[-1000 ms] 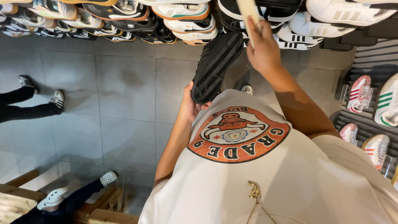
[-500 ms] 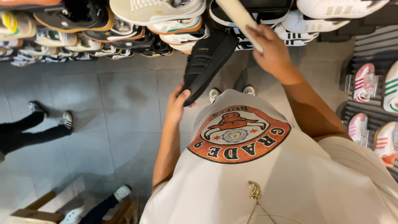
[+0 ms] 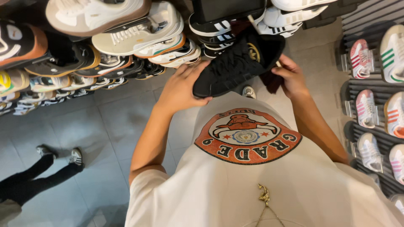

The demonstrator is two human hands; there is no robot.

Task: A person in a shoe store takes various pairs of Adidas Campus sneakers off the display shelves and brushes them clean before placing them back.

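Note:
I hold a black lace-up sneaker (image 3: pixel 240 63) in front of my chest, its toe pointing down to the left and its heel up to the right. My left hand (image 3: pixel 182 86) cups the toe end from below. My right hand (image 3: pixel 290 75) grips the heel end, and a dark reddish piece sits beside its fingers, unclear what it is. A pale stick (image 3: pixel 254 23) pokes up behind the shoe's heel. My white T-shirt with a round orange print (image 3: pixel 248 136) fills the lower view.
Shelves of many sneakers (image 3: pixel 126 33) run across the top and left. More shoes in pink, white and green (image 3: pixel 370 84) hang on a slatted wall at right. Another person's legs in black trousers (image 3: pixel 46 166) stand on the grey tiled floor (image 3: pixel 105 134) at lower left.
The black shoe has come down from the shelf area and turned sideways. My right hand has dropped from high up to the shoe's heel, and my left hand now cups the toe.

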